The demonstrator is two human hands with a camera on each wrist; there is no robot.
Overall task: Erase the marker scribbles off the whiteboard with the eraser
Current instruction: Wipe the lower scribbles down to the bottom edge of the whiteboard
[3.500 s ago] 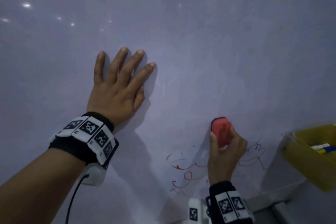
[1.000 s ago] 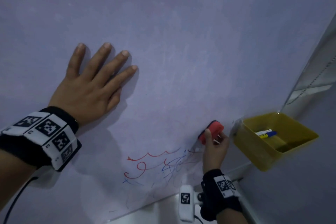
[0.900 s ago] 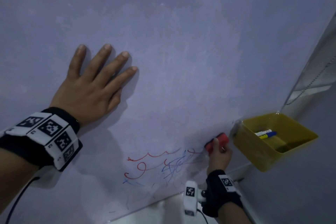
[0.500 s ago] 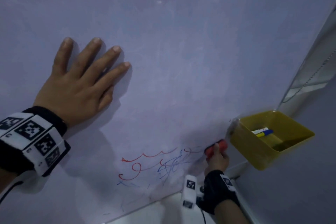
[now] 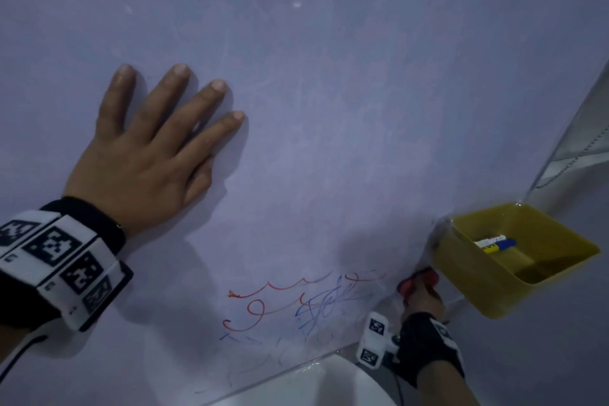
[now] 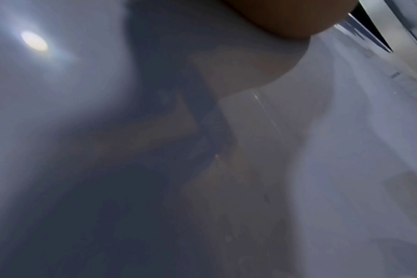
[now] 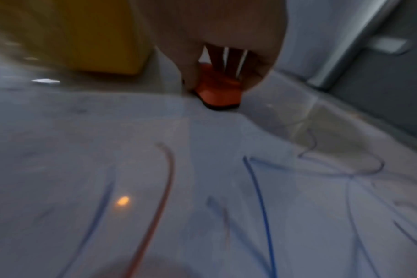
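The whiteboard point(image 5: 329, 109) fills the head view. Red and blue marker scribbles point(image 5: 296, 303) sit near its lower edge, and the scribbles point(image 7: 255, 188) also show in the right wrist view. My right hand point(image 5: 423, 297) grips the red eraser point(image 5: 417, 280) and holds it against the board, just right of the scribbles and below the yellow bin. The eraser point(image 7: 217, 90) shows its dark felt on the board. My left hand point(image 5: 148, 148) lies flat on the board at upper left, fingers spread and straight. The left wrist view is a blur of the board's surface.
A yellow bin point(image 5: 487, 277) hangs on the board at the lower right, with a blue and white marker point(image 5: 494, 242) inside. The board's metal frame point(image 5: 560, 148) runs down the right side. A white rounded surface point(image 5: 316, 386) lies under the bottom edge.
My right hand has slid the eraser down and to the right, from above the scribbles to a spot under the yellow bin's corner. The left hand has stayed flat on the board.
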